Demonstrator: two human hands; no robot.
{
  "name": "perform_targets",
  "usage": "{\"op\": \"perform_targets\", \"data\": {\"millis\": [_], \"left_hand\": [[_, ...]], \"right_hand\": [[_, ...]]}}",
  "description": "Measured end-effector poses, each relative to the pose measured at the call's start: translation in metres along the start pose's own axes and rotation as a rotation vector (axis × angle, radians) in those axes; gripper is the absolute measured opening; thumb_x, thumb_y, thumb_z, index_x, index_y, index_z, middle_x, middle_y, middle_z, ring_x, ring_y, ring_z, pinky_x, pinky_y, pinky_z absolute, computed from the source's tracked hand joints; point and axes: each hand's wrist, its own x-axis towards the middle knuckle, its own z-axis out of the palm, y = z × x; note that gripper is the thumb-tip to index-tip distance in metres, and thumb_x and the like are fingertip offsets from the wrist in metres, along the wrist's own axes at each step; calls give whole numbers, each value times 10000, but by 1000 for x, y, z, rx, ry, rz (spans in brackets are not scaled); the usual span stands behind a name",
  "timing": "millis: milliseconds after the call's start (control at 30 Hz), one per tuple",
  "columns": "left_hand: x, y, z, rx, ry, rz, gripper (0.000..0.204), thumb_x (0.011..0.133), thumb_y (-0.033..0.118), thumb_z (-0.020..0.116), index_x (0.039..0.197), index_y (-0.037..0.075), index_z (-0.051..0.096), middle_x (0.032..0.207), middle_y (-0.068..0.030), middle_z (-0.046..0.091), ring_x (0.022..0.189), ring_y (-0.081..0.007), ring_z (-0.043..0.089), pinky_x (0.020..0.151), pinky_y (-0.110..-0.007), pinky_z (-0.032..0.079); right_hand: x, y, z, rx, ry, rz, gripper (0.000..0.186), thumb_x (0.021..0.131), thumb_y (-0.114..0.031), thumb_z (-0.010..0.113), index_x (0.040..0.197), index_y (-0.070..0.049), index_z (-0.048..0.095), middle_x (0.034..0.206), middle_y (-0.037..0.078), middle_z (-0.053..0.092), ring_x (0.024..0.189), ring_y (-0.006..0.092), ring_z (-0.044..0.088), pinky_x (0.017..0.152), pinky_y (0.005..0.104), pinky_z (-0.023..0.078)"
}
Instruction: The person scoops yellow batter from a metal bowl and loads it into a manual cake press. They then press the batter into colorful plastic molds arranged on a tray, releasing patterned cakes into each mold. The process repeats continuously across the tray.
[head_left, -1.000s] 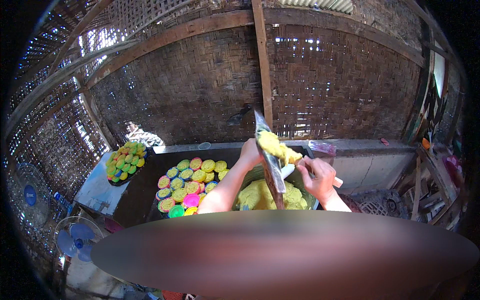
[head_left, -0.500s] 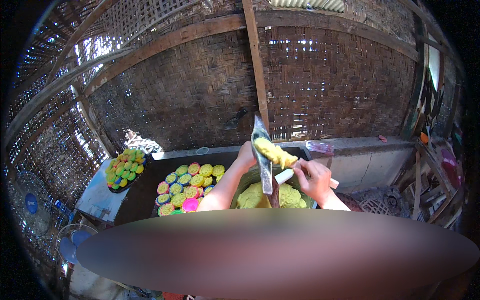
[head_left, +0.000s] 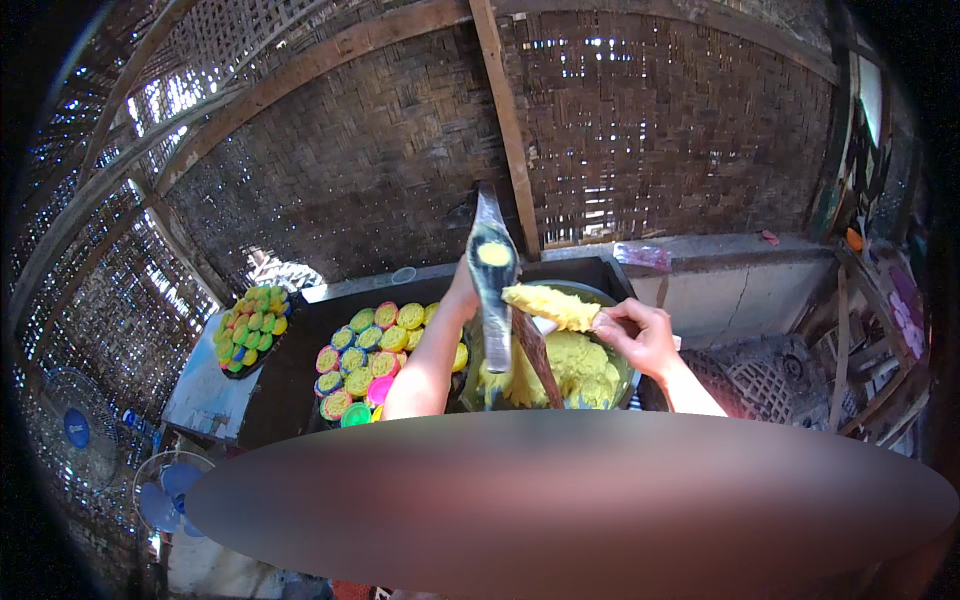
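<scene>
My left hand (head_left: 459,292) grips a long, narrow dark tool with silvery edges, like a hand press (head_left: 494,285). The tool hides most of its fingers. Yellow dough fills a round hollow in the press, and a brown wooden bar (head_left: 535,352) slants down beside it. Right of the press, the closed fingertips of my right hand (head_left: 640,338) pinch one end of a long lump of yellow dough (head_left: 553,305); whether anything lies inside the lump I cannot tell. Beneath both hands is a pot (head_left: 628,375) holding a mass of yellow dough (head_left: 580,368).
Several small coloured cups with yellow dough swirls (head_left: 372,340) stand left of my left forearm on a dark surface. Farther left are more green and yellow pieces (head_left: 253,322). A ledge (head_left: 715,257) runs along the woven wall. Two fans (head_left: 76,427) stand at lower left.
The press has shifted left in the picture, and the dough lump now lies lower, over the pot. The round dough-filled hollow has come into sight. The view has tilted slightly.
</scene>
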Motion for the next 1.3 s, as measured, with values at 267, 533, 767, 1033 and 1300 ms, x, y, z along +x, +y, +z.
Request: {"op": "perform_targets", "data": {"millis": [267, 533, 767, 1033, 1300], "left_hand": [[-46, 44, -31, -523, -449, 408, 251, 591, 14, 650, 806, 71, 534, 839, -47, 442, 787, -231, 516, 899, -452, 423], [-59, 12, -19, -998, -737, 441, 166, 730, 163, 685, 814, 149, 543, 884, -15, 368, 805, -156, 477, 990, -411, 308], [-65, 1, -2, -1059, -653, 360, 175, 672, 178, 700, 760, 163, 549, 842, -13, 394, 759, -159, 493, 949, -393, 384], [-73, 4, -23, -975, -578, 390, 173, 660, 171, 657, 789, 143, 544, 842, -26, 399, 752, -177, 498, 956, -431, 372], [-75, 52, -34, -336, -298, 618, 256, 622, 150, 631, 859, 115, 539, 864, -60, 383, 803, -241, 493, 896, -459, 411]], "right_hand": [[-6, 15, -33, 468, 119, 342, 173, 761, -138, 671, 859, -36, 570, 805, 22, 606, 725, 76, 531, 645, 203, 397], [-13, 0, 11, 270, -222, 184, 188, 726, -90, 687, 850, 17, 594, 798, 74, 627, 755, 110, 590, 678, 244, 472], [9, -19, 33, -38, -175, -150, 239, 692, -228, 710, 793, -22, 639, 701, 104, 619, 627, 203, 620, 572, 270, 477], [-34, 1, 14, -103, -252, -246, 201, 680, -213, 693, 748, -31, 643, 624, 87, 598, 543, 218, 588, 481, 311, 427], [-64, 3, -6, 121, -92, 346, 233, 692, -135, 711, 839, 19, 617, 749, 81, 629, 710, 123, 595, 658, 252, 473]]}}
